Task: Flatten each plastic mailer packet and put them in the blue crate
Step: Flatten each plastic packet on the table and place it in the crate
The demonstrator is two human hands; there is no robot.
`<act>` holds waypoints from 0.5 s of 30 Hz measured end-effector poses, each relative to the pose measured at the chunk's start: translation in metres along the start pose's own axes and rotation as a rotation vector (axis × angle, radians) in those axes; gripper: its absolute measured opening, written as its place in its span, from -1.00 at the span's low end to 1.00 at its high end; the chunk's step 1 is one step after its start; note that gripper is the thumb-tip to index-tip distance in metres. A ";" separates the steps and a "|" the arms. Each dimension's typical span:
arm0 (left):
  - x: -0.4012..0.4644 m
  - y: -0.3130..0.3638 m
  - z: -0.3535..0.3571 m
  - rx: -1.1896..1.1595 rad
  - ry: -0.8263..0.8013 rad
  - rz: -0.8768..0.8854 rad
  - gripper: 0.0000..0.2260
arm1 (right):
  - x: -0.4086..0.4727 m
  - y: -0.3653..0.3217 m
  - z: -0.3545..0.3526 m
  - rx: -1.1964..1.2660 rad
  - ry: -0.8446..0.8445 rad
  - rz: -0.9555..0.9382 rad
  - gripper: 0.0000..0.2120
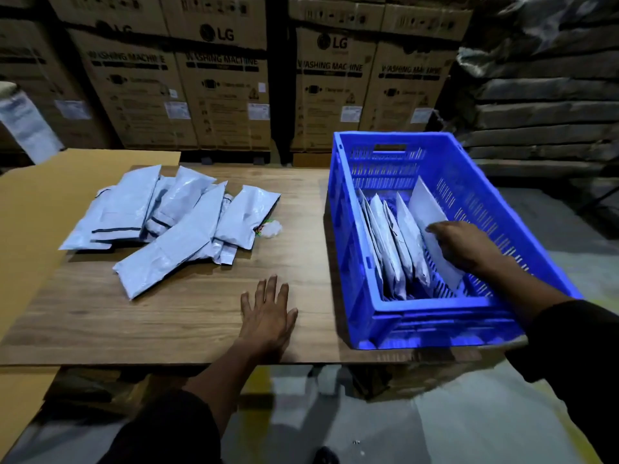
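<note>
The wood-grain laminate tabletop is used as the flat working surface, with a plain brown cardboard sheet laid over its edge at about nine o'clock. Behind it, printed brown cardboard washing-machine cartons are stacked at twelve o'clock.

The blue rigid plastic crate with slotted walls is set at three o'clock on the tabletop, within easy reach of the right arm. Inside it, several pale grey glossy plastic mailer packets are stood on edge, side by side, presumably so that more can be filed in. The white flat mailer packet is leaned against the crate's right wall, at the three o'clock end of that row.

At ten o'clock, a loose overlapping pile of pale grey crinkled plastic mailer packets is left lying flat, judged to be still awaiting handling; their film looks soft, slippery and slightly puffed.

The right hand is lowered into the crate, its fingers curled over the white packet's lower edge, apparently to seat it upright.

The left hand is spread flat at six o'clock, palm down, nothing held, seemingly as a brace
</note>
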State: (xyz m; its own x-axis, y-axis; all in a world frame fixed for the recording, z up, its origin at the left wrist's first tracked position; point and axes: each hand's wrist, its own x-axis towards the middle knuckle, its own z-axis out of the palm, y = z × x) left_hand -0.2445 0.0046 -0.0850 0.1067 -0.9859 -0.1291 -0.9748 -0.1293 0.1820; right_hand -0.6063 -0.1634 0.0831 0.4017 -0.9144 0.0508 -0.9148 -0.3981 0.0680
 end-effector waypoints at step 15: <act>0.001 -0.001 -0.001 -0.032 -0.030 0.003 -0.41 | -0.001 -0.015 0.004 0.036 -0.096 -0.042 -0.54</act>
State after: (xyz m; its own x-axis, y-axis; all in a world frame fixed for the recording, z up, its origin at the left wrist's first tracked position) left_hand -0.2430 0.0032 -0.0847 0.0973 -0.9827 -0.1574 -0.9683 -0.1301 0.2133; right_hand -0.5935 -0.1570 0.0781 0.4357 -0.8988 -0.0473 -0.8987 -0.4374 0.0324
